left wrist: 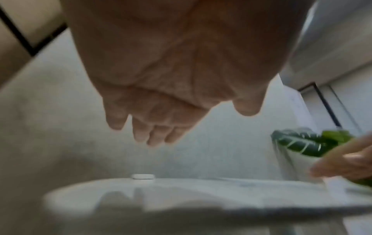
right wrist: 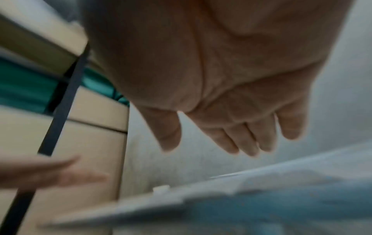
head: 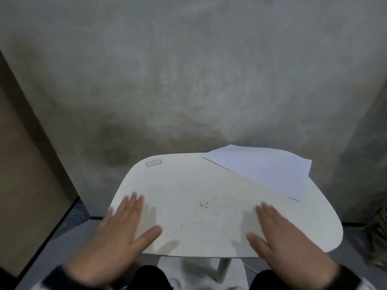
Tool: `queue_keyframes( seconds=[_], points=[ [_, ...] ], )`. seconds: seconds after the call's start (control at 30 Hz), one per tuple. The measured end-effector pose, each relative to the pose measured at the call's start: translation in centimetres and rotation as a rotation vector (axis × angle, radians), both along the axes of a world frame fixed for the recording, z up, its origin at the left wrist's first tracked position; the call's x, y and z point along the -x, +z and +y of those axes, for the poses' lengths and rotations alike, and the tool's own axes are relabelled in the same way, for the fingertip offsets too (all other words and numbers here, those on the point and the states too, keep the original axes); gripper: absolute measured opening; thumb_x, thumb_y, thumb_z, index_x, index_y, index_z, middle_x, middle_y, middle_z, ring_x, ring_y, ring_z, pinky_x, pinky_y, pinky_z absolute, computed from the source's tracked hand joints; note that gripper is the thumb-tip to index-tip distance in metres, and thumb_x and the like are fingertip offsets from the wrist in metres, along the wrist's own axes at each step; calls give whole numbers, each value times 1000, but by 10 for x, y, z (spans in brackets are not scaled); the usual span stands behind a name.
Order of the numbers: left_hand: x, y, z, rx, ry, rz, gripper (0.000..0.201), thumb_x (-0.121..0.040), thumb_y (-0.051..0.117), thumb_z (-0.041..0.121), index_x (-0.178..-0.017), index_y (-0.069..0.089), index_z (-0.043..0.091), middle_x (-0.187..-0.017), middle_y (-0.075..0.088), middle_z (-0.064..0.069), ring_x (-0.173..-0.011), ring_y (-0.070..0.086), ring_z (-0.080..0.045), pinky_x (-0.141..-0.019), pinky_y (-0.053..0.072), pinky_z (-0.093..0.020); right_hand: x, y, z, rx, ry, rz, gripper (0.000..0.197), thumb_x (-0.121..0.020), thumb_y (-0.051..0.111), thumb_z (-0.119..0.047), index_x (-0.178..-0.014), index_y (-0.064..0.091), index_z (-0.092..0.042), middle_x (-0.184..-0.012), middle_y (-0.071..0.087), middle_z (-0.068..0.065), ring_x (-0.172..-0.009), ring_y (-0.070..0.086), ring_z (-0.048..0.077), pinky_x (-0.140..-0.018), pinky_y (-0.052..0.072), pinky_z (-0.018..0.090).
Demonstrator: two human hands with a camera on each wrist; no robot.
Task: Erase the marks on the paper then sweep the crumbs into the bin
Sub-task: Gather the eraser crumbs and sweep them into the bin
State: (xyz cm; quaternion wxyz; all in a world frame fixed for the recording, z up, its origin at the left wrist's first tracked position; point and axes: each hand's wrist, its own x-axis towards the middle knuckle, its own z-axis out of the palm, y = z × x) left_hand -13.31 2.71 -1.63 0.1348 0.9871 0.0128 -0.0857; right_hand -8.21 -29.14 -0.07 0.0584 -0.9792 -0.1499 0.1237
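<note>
A scatter of dark eraser crumbs [head: 202, 206] lies near the middle of the small white table [head: 167, 181]. The sheet of white paper [head: 263, 168] lies askew at the back right, overhanging the edge. A white eraser [head: 154, 162] rests at the back left corner, also seen as the eraser [left wrist: 143, 176] in the left wrist view. My left hand [head: 125, 222] hovers flat, fingers straight, over the front left of the table, left of the crumbs. My right hand [head: 270, 227] hovers flat at the front right, holding nothing. Both hands are blurred.
A grey wall stands close behind the table. A beige cabinet [head: 25, 164] rises at the left. A woven basket [head: 379, 231] sits on the floor at the right edge. A green leafy plant [left wrist: 302, 143] shows to the right in the left wrist view.
</note>
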Motion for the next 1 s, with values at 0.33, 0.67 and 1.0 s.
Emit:
queue_keyframes(
  seconds=[0.33, 0.67, 1.0],
  points=[
    [-31, -5, -67, -64, -238, 69, 108, -61, -10, 87, -155, -12, 34, -155, -28, 14, -144, -25, -6, -118, -12, -34, -18, 6, 71, -43, 322, 125, 62, -101, 24, -42, -154, 1, -19, -160, -9, -5, -149, -4, 10, -118, -2, 34],
    [-119, 6, -14, -342, -116, 320, 101, -88, 22, 79, -156, -13, 12, -163, -19, -8, -151, -10, -22, -122, 5, -45, -57, 28, 71, 360, 379, 348, 73, -99, 27, -52, -154, -1, -12, -161, -9, 3, -149, -1, 19, -121, 7, 41],
    [-110, 26, -41, -251, -378, 192, 89, -95, 24, 68, -155, -14, 14, -162, -22, -4, -150, -14, -14, -122, -2, -38, -70, 20, 75, 336, 406, 302, 72, -100, 28, -49, -153, -4, -14, -161, -8, 1, -149, -1, 18, -121, 8, 40]
  ],
)
